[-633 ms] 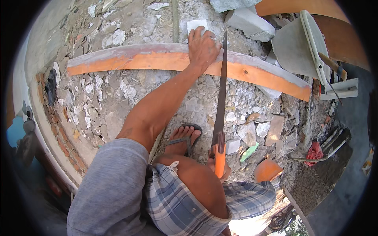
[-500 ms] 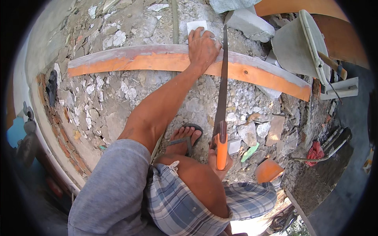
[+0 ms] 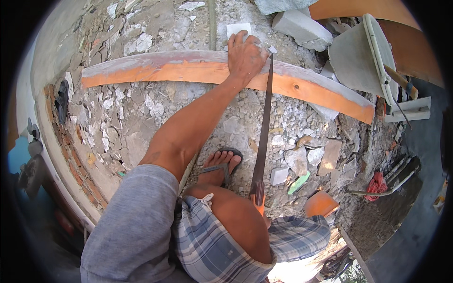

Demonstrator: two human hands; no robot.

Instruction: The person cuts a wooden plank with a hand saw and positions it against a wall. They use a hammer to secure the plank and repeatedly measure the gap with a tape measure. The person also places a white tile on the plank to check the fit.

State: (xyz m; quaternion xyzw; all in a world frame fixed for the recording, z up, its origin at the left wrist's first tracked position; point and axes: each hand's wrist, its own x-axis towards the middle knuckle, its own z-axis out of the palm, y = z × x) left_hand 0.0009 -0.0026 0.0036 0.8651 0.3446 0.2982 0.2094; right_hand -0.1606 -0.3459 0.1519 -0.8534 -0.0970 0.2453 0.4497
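Observation:
My left hand point(image 3: 247, 59) grips a long plank point(image 3: 314, 96), orange on its near side and pale grey along the top, with fingers curled over its far edge. Beside that hand, the dark tapering blade point(image 3: 262, 146) of a handsaw crosses the plank. My right hand point(image 3: 265, 220) is on the saw's orange handle point(image 3: 257, 200), low by my bare knee, which hides most of the hand and handle. A white square piece point(image 3: 238, 29) lies just beyond my left fingers.
Broken plaster and gravel point(image 3: 127, 118) cover the ground. Pale blocks point(image 3: 302, 28) and a grey bucket point(image 3: 354, 61) sit at upper right. My sandalled foot point(image 3: 214, 167) is below the plank. A dark sandal point(image 3: 61, 101) lies left, beside a brick edge point(image 3: 73, 155). A red bag point(image 3: 376, 184) lies right.
The saw has been drawn back toward me: its tip is lower and the handle has sunk behind my knee. My left hand stays on the plank.

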